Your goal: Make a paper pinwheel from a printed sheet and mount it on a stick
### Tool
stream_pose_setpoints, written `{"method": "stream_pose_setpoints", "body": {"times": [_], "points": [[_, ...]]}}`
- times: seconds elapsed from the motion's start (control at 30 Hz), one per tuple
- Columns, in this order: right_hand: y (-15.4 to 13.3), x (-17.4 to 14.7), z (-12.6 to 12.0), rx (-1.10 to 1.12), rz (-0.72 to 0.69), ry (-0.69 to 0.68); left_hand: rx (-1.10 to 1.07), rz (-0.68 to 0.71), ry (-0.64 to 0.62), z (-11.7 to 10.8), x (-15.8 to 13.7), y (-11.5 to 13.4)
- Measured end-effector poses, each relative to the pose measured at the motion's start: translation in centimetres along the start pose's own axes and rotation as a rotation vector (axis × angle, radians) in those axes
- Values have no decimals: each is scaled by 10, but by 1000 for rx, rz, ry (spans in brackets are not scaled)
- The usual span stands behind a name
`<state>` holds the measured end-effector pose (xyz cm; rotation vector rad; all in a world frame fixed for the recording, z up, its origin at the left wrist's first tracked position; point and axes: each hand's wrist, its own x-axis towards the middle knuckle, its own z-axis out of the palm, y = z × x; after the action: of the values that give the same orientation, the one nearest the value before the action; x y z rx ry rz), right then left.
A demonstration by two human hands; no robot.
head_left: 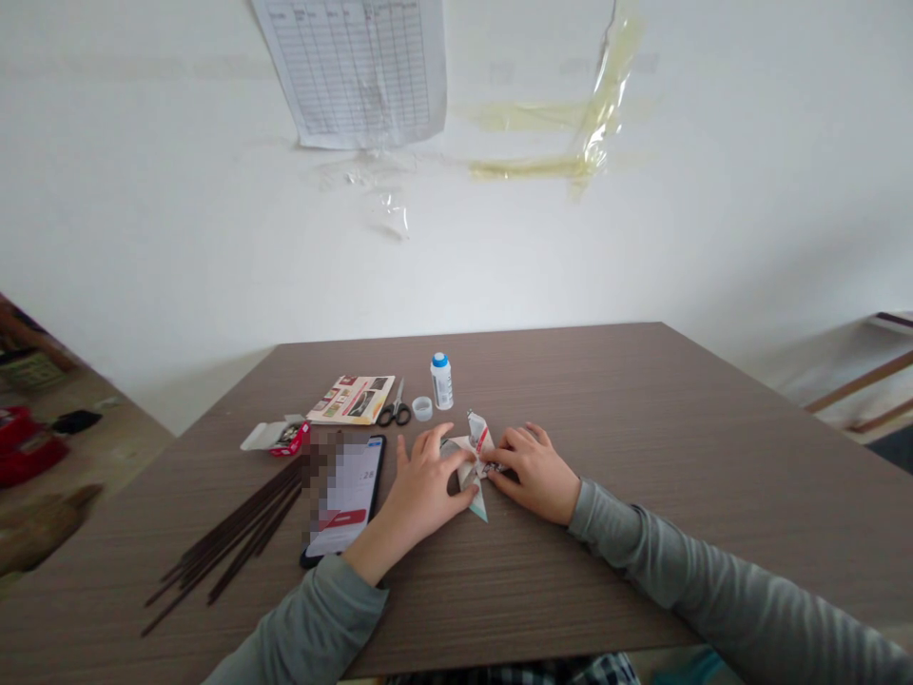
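Note:
A pinwheel folded from printed paper lies on the table in front of me, its pointed vanes spreading out from the middle. My left hand grips it from the left, thumb and forefinger near its centre. From the other side, my right hand presses its fingertips on the right vane and close to the centre. Part of the paper is hidden under my fingers. Just behind it stand a white glue bottle with a blue top and a small translucent cap.
Black-handled scissors lie beside folded printed paper. Further left are an open small red box, a phone and several thin dark sticks. A white wall rises behind the table.

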<state>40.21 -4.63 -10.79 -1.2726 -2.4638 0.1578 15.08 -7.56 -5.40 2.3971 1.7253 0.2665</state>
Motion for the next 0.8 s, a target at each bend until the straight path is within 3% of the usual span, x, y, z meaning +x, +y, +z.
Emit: {"method": "stream_pose_setpoints", "body": {"times": [0.47,0.8], "points": [[1,-1,7,4,7,35,-10,17,41,1,0,-5],[0,0,6,8,-20,26,17,1,-13,1,0,-5]]}}
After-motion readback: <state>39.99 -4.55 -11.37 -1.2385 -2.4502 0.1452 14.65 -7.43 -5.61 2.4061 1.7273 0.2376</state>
